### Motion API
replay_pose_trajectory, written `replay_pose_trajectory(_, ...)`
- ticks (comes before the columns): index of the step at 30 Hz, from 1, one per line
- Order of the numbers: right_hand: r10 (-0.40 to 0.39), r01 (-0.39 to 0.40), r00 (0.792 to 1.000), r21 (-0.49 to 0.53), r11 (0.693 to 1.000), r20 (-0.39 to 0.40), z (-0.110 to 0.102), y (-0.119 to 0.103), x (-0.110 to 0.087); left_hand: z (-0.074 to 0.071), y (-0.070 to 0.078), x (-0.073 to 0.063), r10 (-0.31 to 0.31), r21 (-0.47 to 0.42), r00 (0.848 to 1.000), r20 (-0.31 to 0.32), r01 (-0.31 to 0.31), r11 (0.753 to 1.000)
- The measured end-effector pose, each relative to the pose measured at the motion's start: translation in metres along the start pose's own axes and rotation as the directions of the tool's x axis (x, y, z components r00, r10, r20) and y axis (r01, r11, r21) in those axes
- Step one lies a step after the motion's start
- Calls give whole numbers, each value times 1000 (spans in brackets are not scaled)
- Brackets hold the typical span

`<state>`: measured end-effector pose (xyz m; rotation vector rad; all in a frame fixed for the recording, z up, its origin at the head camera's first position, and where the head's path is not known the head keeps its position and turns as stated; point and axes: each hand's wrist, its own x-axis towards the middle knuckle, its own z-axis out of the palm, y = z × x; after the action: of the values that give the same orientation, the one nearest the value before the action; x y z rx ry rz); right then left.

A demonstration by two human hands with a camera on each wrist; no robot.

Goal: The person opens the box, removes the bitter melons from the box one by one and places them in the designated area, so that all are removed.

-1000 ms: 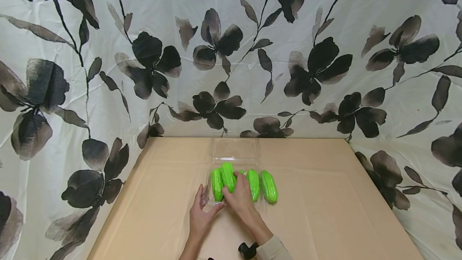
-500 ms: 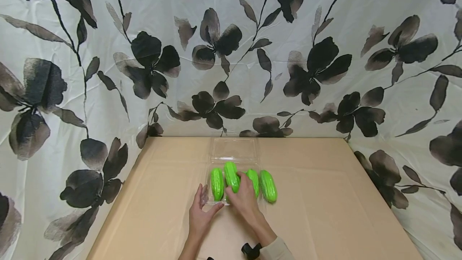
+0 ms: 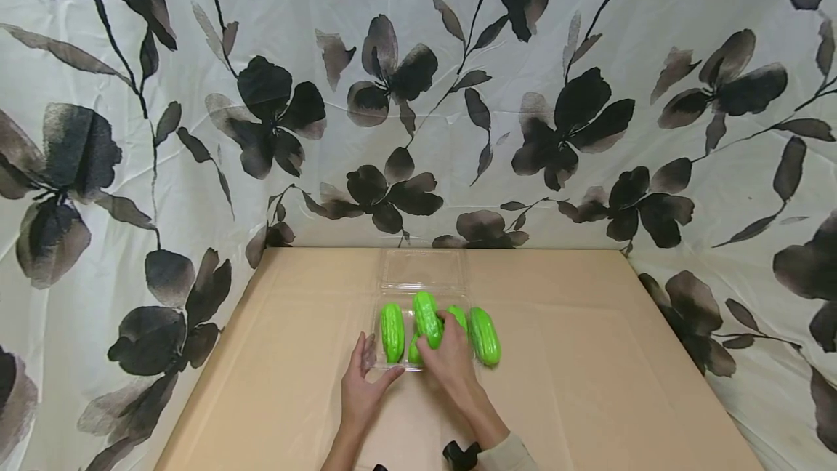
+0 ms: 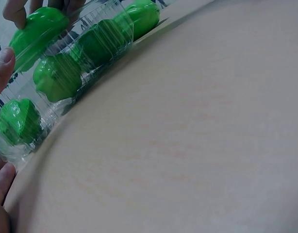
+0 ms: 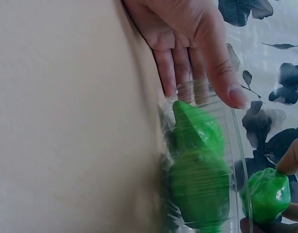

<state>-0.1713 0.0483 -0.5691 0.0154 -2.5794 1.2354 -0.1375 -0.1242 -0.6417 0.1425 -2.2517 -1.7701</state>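
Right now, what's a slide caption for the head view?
Right hand holding a cucumber above an open clear box, left hand at its near-left corner, another cucumber on the table outside.

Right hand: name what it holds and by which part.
The right hand holds a cucumber, fingers gripping the sides of its half nearer the person.

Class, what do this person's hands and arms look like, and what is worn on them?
The left hand and right hand are gloveless. The right arm wears a pale beige sleeve, with a black device at its cuff. The left forearm shows no sleeve; a black tip beside it is too cut off to identify.
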Motion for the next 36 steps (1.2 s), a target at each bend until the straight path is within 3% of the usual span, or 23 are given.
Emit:
replay_pose_trajectory(17, 51, -51, 999, 35, 998, -9, -18, 6, -1, -1, 1, -1, -6, 27, 1000, 3, 6, 1000)
replay_pose_trajectory(27, 52, -50, 997, 24, 998, -64, -33, 13, -3, 2, -2, -2, 21, 25, 1000, -22, -21, 999)
replay_pose_trajectory(36, 85, -83, 993, 27, 996, -77, -49, 25, -1, 2, -3, 0, 10, 38, 1000, -13, -9, 999)
